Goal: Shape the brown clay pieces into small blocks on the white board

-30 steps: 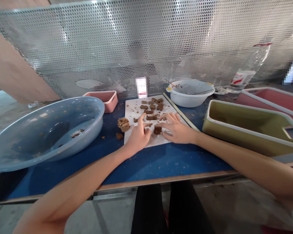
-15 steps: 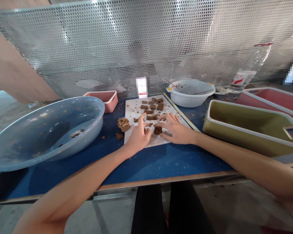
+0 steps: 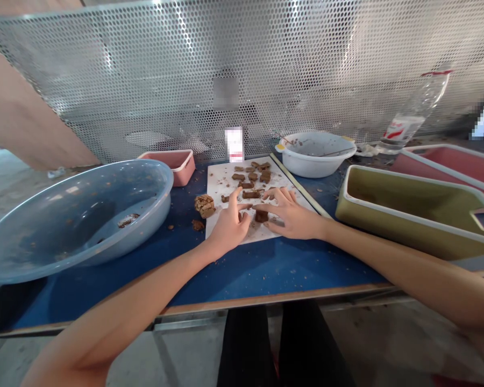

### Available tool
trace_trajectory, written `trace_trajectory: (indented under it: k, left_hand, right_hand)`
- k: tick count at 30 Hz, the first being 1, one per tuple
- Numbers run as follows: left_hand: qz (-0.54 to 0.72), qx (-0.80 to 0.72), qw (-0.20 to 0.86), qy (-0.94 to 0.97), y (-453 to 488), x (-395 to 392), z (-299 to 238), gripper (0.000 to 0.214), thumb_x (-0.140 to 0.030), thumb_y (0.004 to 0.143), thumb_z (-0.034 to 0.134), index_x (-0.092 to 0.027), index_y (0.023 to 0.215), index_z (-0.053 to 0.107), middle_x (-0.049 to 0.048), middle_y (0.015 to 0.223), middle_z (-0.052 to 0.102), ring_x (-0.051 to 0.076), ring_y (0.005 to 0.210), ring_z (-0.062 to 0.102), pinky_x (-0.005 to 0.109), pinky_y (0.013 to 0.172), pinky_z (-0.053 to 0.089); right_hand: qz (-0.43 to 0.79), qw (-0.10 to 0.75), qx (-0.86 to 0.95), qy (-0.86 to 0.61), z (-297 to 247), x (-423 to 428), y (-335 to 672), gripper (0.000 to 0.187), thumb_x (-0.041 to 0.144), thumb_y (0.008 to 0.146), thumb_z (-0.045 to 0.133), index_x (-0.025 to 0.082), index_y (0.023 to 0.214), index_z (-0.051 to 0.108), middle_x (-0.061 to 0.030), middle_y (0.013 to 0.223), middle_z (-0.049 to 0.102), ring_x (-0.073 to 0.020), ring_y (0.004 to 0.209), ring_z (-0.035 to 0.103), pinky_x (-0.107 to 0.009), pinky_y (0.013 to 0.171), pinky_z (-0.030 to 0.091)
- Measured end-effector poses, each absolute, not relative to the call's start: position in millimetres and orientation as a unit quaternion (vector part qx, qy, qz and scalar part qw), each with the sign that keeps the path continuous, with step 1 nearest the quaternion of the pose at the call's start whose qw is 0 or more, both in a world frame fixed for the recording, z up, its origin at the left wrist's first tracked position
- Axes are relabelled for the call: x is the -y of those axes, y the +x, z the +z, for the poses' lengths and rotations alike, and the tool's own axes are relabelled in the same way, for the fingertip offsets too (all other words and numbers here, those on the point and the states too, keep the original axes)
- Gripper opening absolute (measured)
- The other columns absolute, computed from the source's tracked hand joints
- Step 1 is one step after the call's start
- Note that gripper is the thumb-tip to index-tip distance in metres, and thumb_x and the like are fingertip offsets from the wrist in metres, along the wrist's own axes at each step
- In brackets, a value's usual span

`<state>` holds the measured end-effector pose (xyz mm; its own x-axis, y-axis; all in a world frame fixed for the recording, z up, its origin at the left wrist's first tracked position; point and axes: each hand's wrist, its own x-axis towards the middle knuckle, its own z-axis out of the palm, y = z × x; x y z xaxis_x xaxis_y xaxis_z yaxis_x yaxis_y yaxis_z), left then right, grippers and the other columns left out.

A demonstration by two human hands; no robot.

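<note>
Two hands on the white cutting board (image 3: pixel 221 185), head view only. Delta vs. half a second back: almost nothing. The right thumb tip has crept slightly left toward the left thumb; the pieces and containers have not moved.

Left hand (image 3: pixel 229 224): loosely curled, index finger pointing out over the board and thumb out to the side, heel at the board's near edge. Nothing clamped in it.

Right hand (image 3: pixel 292 216): released, fingers spread flat on the board, thumb reaching left so its tip nearly meets the left thumb.

Brown block (image 3: pixel 261 216) sits on the board in the gap between the two hands, just under the thumbs and touching the right hand's edge. The rest of the brown pieces (image 3: pixel 250 180) are scattered over the board's far half. A crumbly lump (image 3: pixel 204 204) lies off the board's left edge on the blue table (image 3: pixel 246 269).

Containers:
- blue basin (image 3: pixel 153 215), left: one small scrap and crumbs inside
- pink tub (image 3: pixel 183 173), behind the basin: contents hidden
- white bowl (image 3: pixel 310 166), behind the board: brown smears inside
- olive tray (image 3: pixel 387 220), right: faint smudges only
- pink tray (image 3: pixel 460 167), behind the olive one

Plastic bottle (image 3: pixel 411 115) leans tilted against the perforated metal screen (image 3: pixel 145 80).
</note>
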<state>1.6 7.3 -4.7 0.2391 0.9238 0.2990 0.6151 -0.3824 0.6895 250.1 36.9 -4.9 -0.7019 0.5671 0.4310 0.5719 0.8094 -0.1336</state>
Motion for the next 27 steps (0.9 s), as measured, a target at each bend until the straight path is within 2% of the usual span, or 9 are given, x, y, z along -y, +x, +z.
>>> trace_trajectory:
  k: [2,6,13,21,27]
  left_hand:
    - [0.35,-0.509,0.219,0.756,1.4,-6.6,-4.2,0.078,-0.02,0.1,0.052,-0.024,0.171,0.021,0.015,0.138,0.076,0.018,0.069,0.07,0.041,0.077,0.062]
    - [0.352,-0.499,0.228,0.759,0.5,-6.0,-4.6,0.075,-0.022,0.101,0.052,-0.025,0.17,0.022,0.014,0.137,0.076,0.017,0.068,0.07,0.041,0.078,0.062]
    - [0.353,-0.503,0.228,0.755,0.7,-7.9,-5.8,0.078,-0.021,0.099,0.053,-0.022,0.17,0.021,0.0153,0.135,0.077,0.017,0.065,0.069,0.037,0.071,0.061]
    - [0.352,-0.496,0.237,0.758,0.2,-7.2,-5.1,0.077,-0.022,0.1,0.053,-0.024,0.17,0.02,0.0146,0.138,0.076,0.014,0.058,0.063,0.035,0.064,0.057]
    - [0.358,-0.499,0.244,0.751,2.2,-7.1,-3.0,0.076,-0.02,0.098,0.053,-0.023,0.168,0.024,0.0147,0.135,0.077,0.016,0.063,0.066,0.038,0.071,0.061]
  right_hand:
    - [-0.011,0.237,0.918,-0.318,-6.1,-37.7,249.8,0.045,0.044,0.105,0.058,0.028,0.146,0.065,-0.0171,0.144,0.053,-0.0373,0.13,0.05,-0.064,0.111,0.044]
    - [-0.018,0.273,0.899,-0.342,-4.6,-39.8,251.8,0.034,0.045,0.104,0.06,0.026,0.13,0.073,-0.0162,0.14,0.056,-0.0371,0.13,0.051,-0.063,0.111,0.044]
    - [0.0,0.247,0.91,-0.332,-3.8,-37.2,249.1,0.043,0.046,0.105,0.058,0.029,0.144,0.065,-0.016,0.145,0.056,-0.0383,0.133,0.051,-0.065,0.11,0.044]
    - [-0.027,0.284,0.89,-0.356,-3.2,-38.4,250.4,0.028,0.043,0.105,0.059,0.025,0.118,0.076,-0.0157,0.138,0.058,-0.0373,0.128,0.053,-0.059,0.105,0.046]
    - [-0.012,0.243,0.912,-0.331,-4.9,-37.5,246.2,0.042,0.045,0.106,0.057,0.03,0.144,0.066,-0.0155,0.145,0.056,-0.0374,0.13,0.051,-0.064,0.111,0.044]
